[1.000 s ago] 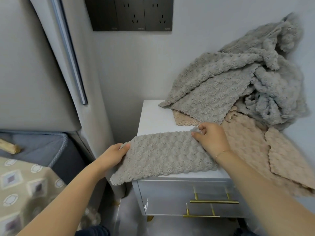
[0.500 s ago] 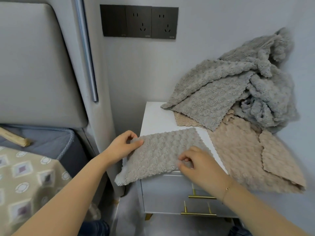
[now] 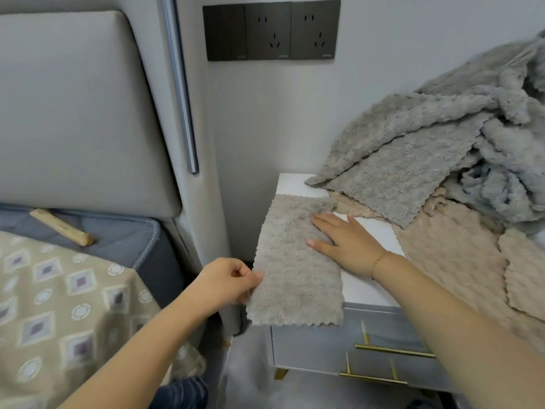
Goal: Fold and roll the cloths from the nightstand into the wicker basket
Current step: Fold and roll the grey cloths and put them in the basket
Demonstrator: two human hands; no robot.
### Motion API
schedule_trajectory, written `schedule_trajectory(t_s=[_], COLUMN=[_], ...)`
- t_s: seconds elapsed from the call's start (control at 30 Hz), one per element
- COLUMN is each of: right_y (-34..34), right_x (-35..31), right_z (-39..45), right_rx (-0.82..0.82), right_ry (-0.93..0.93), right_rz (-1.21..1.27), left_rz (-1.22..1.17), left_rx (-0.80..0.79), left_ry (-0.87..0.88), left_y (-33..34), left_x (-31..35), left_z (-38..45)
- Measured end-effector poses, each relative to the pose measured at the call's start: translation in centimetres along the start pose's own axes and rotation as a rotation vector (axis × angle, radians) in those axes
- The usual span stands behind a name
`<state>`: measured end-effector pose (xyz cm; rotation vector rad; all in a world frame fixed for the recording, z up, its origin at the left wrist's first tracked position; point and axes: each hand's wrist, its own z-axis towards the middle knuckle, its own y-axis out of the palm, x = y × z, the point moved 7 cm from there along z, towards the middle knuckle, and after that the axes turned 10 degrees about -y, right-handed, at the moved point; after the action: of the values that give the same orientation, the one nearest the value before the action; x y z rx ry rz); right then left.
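A folded grey fleece cloth (image 3: 292,267) lies as a long strip on the left part of the white nightstand (image 3: 371,278), its near end hanging over the front edge. My left hand (image 3: 227,283) pinches the strip's left edge near that end. My right hand (image 3: 345,239) presses flat on the strip's right side, fingers straight. Behind it, a heap of grey cloths (image 3: 436,154) is piled against the wall, with beige cloths (image 3: 460,255) spread beneath. No wicker basket is in view.
A bed with a patterned cover (image 3: 59,296) and a padded grey headboard (image 3: 73,113) stands on the left. A wooden stick (image 3: 60,227) lies on the mattress. Dark wall sockets (image 3: 271,29) sit above the nightstand, whose drawers have gold handles (image 3: 392,351).
The grey cloth has been turned from lying crosswise to running front to back. My left hand moved down to its near left edge, and my right hand went from pinching to pressing flat.
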<state>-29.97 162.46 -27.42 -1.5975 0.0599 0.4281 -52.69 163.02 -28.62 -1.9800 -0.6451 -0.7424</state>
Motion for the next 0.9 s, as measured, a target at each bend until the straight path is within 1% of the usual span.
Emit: schedule_trajectory(t_s=[0.03, 0.17, 0.27, 0.33, 0.37, 0.43, 0.5, 0.57, 0.63, 0.7, 0.77, 0.9], right_y=[-0.1, -0.5, -0.6, -0.8, -1.1, -1.5, -1.9, -1.7, -1.1, -0.1, 1.0, 3.3], right_x=[0.2, 0.4, 1.4, 1.7, 1.5, 0.4, -1.4, -2.9, -4.0, -4.8, -5.2, -4.1], right_z=[0.3, 0.0, -1.5, -2.4, -2.7, -3.2, -4.2, -5.7, -7.5, -9.2, -10.7, -11.9], right_rx=[-0.009, -0.044, -0.073, -0.045, -0.006, 0.095, 0.166, 0.206, 0.217, 0.219, 0.217, 0.126], right_ry=[-0.007, -0.014, 0.040, 0.065, 0.054, -0.027, -0.132, -0.216, -0.270, -0.319, -0.357, -0.361], right_rz=[-0.008, -0.039, -0.079, -0.114, -0.144, -0.151, -0.072, -0.047, -0.080, -0.100, -0.125, -0.248], left_rz=[-0.012, -0.120, -0.145, -0.168, -0.166, -0.147, -0.129, -0.101, -0.131, -0.198, -0.235, -0.262], left_rx=[0.004, -0.075, -0.094, -0.104, -0.091, -0.026, 0.052, 0.133, 0.186, 0.182, 0.132, 0.083], left_ry=[-0.008, -0.041, -0.048, -0.055, -0.053, -0.035, -0.026, -0.023, -0.009, 0.018, 0.021, 0.033], left_y=[0.1, 0.7, 1.2, 1.9, 2.1, 2.3, 2.3, 2.2, 2.6, 3.4, 4.4, 5.2], left_x=[0.2, 0.6, 0.7, 1.0, 1.1, 1.1, 0.7, 0.1, -0.7, -1.4, -1.8, -1.8], left_z=[0.0, -0.2, -0.6, -1.2, -1.4, -1.5, -1.7, -2.3, -3.2, -3.9, -4.2, -4.4])
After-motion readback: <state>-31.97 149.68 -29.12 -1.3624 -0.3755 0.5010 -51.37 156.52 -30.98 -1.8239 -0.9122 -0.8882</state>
